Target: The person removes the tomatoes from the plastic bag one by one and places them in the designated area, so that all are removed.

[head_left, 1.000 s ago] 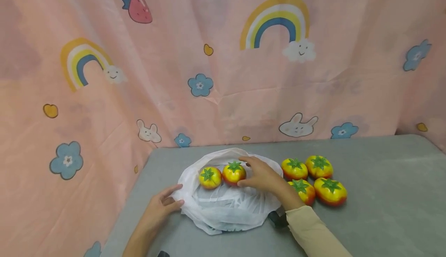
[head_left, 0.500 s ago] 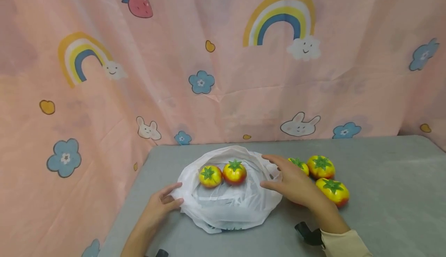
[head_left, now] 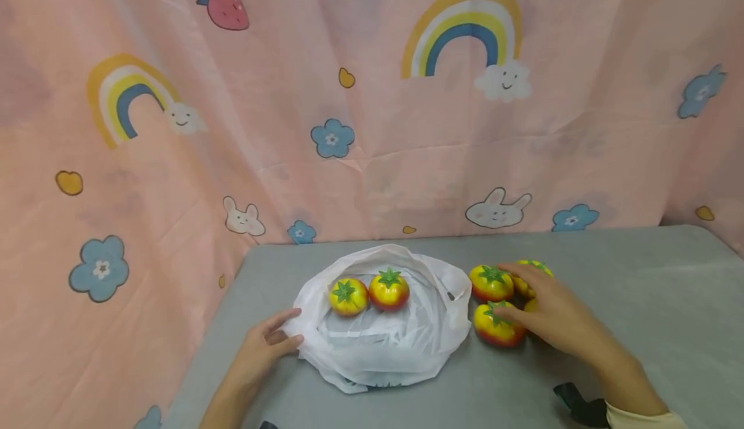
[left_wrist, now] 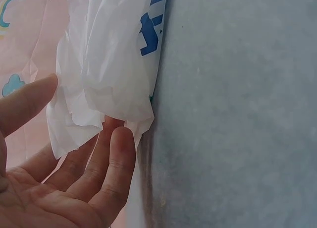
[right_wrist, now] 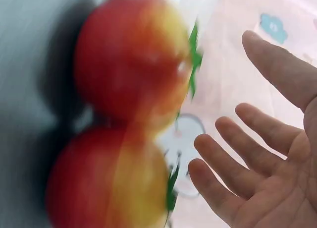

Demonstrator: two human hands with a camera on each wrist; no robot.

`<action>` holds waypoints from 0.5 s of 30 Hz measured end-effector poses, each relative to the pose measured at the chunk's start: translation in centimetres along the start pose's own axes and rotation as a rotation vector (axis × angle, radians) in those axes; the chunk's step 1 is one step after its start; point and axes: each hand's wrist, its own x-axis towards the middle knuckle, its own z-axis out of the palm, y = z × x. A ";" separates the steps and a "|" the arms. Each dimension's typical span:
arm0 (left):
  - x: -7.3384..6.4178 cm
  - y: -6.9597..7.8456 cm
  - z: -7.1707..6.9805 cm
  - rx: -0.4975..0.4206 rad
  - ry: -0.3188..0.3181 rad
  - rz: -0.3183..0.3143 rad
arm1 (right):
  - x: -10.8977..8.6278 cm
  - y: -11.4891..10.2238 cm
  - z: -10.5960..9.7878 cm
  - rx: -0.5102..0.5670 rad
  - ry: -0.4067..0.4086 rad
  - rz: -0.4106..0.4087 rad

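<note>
A white plastic bag (head_left: 401, 358) lies spread on the grey table, its mouth facing up. Inside are two red-and-yellow toy tomatoes with green leaf tops, a left one (head_left: 349, 297) and a right one (head_left: 389, 289). My left hand (head_left: 264, 345) touches the bag's left edge; in the left wrist view its thumb and fingers stand apart around the white plastic (left_wrist: 109, 64). Over the loose tomatoes to the right hovers my right hand (head_left: 558, 316), fingers spread. It is nearest the front-left tomato (head_left: 500, 325) and partly hides those behind it. The right wrist view shows a gap between fingers and tomatoes (right_wrist: 131, 64).
The loose tomatoes sit close together just right of the bag, among them a back-left one (head_left: 490, 283). A grey table (head_left: 651, 300) carries everything. Behind it hangs a pink printed curtain (head_left: 372, 196). A black wrist mount (head_left: 581, 406) is on the right forearm.
My right hand has let go of the right tomato in the bag and moved right, out over the loose tomatoes. My left hand has stayed at the bag's edge.
</note>
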 end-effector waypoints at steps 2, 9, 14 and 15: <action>0.0 0.0 0.1 -0.002 0.004 -0.001 | -0.2 1.1 -0.5 -0.019 -0.007 0.024; 0.0 0.1 0.2 0.021 -0.001 -0.010 | -0.7 4.0 -1.9 -0.106 -0.002 0.060; 0.0 -0.1 0.1 0.024 0.007 -0.017 | -0.6 5.2 -2.2 -0.130 -0.005 0.049; 0.0 -0.1 0.1 0.020 0.009 -0.019 | -0.6 5.5 -2.2 -0.131 -0.010 0.051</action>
